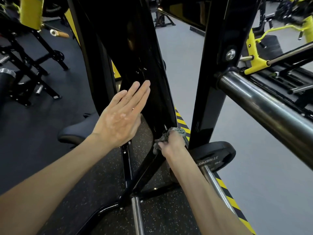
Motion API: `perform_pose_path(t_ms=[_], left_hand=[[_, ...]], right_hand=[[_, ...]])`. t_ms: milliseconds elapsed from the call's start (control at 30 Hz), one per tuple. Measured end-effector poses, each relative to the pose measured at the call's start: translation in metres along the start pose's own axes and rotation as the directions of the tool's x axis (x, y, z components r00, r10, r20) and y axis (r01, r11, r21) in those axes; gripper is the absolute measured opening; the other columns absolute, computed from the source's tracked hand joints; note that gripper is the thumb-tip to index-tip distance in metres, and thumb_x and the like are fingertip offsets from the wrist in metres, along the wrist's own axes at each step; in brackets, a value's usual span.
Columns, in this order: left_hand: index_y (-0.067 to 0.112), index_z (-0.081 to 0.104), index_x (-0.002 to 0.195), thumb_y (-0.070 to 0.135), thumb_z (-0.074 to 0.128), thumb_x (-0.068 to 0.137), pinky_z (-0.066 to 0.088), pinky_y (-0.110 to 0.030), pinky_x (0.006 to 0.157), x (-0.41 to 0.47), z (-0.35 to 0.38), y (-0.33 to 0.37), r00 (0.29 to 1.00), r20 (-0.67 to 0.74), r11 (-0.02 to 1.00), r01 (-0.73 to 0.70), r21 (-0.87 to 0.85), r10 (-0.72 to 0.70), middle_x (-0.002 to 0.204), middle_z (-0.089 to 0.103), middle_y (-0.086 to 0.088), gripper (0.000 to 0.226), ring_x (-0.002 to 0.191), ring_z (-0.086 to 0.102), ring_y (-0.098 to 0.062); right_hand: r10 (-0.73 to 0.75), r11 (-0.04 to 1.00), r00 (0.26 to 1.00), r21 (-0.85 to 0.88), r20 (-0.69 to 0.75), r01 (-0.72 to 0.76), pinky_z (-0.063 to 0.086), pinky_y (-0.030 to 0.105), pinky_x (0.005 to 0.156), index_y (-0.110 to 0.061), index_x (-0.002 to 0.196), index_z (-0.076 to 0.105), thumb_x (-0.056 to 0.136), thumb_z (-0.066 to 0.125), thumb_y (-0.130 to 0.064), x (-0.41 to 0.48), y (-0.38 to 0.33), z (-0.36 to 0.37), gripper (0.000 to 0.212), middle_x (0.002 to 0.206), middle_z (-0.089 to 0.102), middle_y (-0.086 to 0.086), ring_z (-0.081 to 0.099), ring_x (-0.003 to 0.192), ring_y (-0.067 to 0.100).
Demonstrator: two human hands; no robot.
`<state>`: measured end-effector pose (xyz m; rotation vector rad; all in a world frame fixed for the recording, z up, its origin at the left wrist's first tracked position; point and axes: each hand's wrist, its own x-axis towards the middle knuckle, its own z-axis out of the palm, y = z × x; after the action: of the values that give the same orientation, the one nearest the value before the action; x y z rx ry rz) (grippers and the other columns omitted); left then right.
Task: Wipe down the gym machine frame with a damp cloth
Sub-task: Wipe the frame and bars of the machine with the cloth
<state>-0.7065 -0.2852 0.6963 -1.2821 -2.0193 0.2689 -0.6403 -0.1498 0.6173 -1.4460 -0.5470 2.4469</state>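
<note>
**Cloth work low on the black upright**

Head view: the right hand is bunched round a grey cloth and presses it against the near right edge of the wide, glossy black machine frame, low down where the upright narrows toward its floor braces. The left hand is flat, with fingers straight and together. It lies alongside the left face of the same upright, higher than the cloth. Whether it touches the paint or hovers just beside it cannot be told. A second black post stands to the right, with a weight plate at its foot, close to the right wrist, and a thick steel bar runs off to the right. Yellow-and-black hazard tape marks the floor between the two posts.

The step in hand looks like wiping the lower edge of the upright. To do it well, the cloth should probably be spread flatter so more of it meets the paint. It should then travel in long strokes along the edge, wrapping round the corner to reach the far face. The flat left hand can steady the body against the frame. The wrist has to stay clear of the plate, and the floor braces below seem to need their own pass.
</note>
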Motion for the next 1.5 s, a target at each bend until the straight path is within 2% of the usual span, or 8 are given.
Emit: perform_pose_path(t_ms=[267, 467, 800, 900, 967, 1100, 1333, 1500], left_hand=[[0.004, 0.014, 0.157, 0.021, 0.030, 0.102, 0.009, -0.039, 0.123, 0.002, 0.004, -0.003, 0.999, -0.045, 1.000, -0.018, -0.015, 0.018, 0.166, 0.006, -0.010, 0.060, 0.153, 0.005, -0.025], [0.005, 0.012, 0.158, 0.022, 0.029, 0.102, 0.008, -0.039, 0.123, 0.002, 0.006, -0.005, 0.998, -0.060, 1.000, -0.028, -0.007, 0.028, 0.166, 0.005, -0.009, 0.061, 0.153, 0.004, -0.024], [0.005, 0.005, 0.158, 0.022, 0.030, 0.102, 0.008, -0.040, 0.124, 0.000, 0.003, -0.007, 0.999, -0.017, 0.999, -0.043, -0.007, 0.043, 0.167, -0.001, -0.009, 0.063, 0.154, -0.001, -0.023], [0.006, 0.008, 0.158, 0.019, 0.036, 0.100, 0.009, -0.039, 0.123, -0.001, -0.001, -0.009, 0.998, -0.019, 0.999, -0.052, 0.000, 0.052, 0.167, 0.001, -0.007, 0.066, 0.154, 0.002, -0.022], [0.005, 0.010, 0.158, 0.020, 0.035, 0.099, 0.008, -0.039, 0.123, -0.001, -0.001, -0.010, 0.998, -0.033, 0.999, -0.051, 0.003, 0.052, 0.167, 0.003, -0.007, 0.066, 0.154, 0.004, -0.022], [0.007, 0.009, 0.158, 0.021, 0.035, 0.099, 0.005, -0.038, 0.123, 0.001, 0.004, -0.010, 0.998, -0.035, 0.999, -0.043, 0.011, 0.043, 0.167, 0.001, -0.006, 0.066, 0.154, 0.002, -0.021], [0.007, 0.006, 0.158, 0.020, 0.033, 0.100, 0.003, -0.038, 0.123, 0.001, 0.012, -0.006, 0.998, -0.057, 1.000, -0.023, -0.020, 0.022, 0.166, -0.004, -0.006, 0.066, 0.153, -0.003, -0.021], [0.007, 0.004, 0.158, 0.021, 0.030, 0.101, 0.001, -0.038, 0.124, 0.000, 0.015, -0.006, 0.998, -0.068, 1.000, -0.015, -0.014, 0.014, 0.166, -0.005, -0.006, 0.064, 0.153, -0.005, -0.021]], right_hand=[[-0.072, 0.997, 0.995, 0.013, 0.069, 0.072, 0.050, 0.045, 0.099, -0.007, 0.085, 0.055, 0.098, 0.053, -0.001, -0.033, -0.004, 0.016, 0.014, 0.105, 0.064, 0.013, 0.058, 0.078, 0.015], [-0.006, 0.997, 0.997, -0.076, -0.071, 0.000, 0.042, 0.040, 0.106, 0.002, 0.137, 0.046, 0.098, 0.044, 0.004, 0.002, 0.000, 0.007, 0.039, 0.141, 0.050, 0.020, 0.049, 0.130, 0.029], [-0.239, 0.964, 0.949, -0.062, 0.207, 0.257, 0.056, 0.043, 0.088, 0.001, 0.121, 0.059, 0.096, 0.056, 0.000, -0.058, -0.029, 0.022, 0.025, 0.119, 0.063, 0.027, 0.063, 0.108, 0.037], [-0.649, 0.671, 0.705, -0.222, 0.287, 0.708, 0.054, 0.041, 0.072, -0.003, 0.089, 0.068, 0.097, 0.055, -0.008, -0.068, -0.021, 0.016, 0.016, 0.083, 0.070, 0.010, 0.056, 0.065, 0.018], [-0.792, 0.244, 0.395, -0.351, 0.465, 0.904, 0.050, 0.024, 0.085, -0.013, 0.123, 0.065, 0.099, 0.052, -0.009, -0.054, -0.005, 0.006, 0.028, 0.116, 0.068, 0.001, 0.064, 0.101, 0.007], [-0.697, -0.415, -0.053, -0.342, 0.715, 0.843, 0.012, 0.025, 0.121, -0.005, 0.151, 0.026, 0.098, 0.044, 0.000, 0.026, 0.024, -0.024, 0.056, 0.161, 0.009, 0.011, 0.006, 0.150, 0.032], [-0.606, -0.633, 0.078, -0.539, 0.792, 0.556, 0.035, 0.048, 0.110, -0.003, 0.152, -0.002, 0.100, 0.043, -0.037, 0.100, 0.051, -0.076, 0.077, 0.158, 0.002, 0.020, 0.006, 0.146, 0.035], [-0.563, -0.675, -0.029, -0.440, 0.826, 0.592, 0.020, 0.051, 0.117, -0.004, 0.153, -0.014, 0.103, 0.042, -0.031, 0.081, 0.037, -0.048, 0.080, 0.158, 0.001, 0.025, 0.005, 0.145, 0.044]])
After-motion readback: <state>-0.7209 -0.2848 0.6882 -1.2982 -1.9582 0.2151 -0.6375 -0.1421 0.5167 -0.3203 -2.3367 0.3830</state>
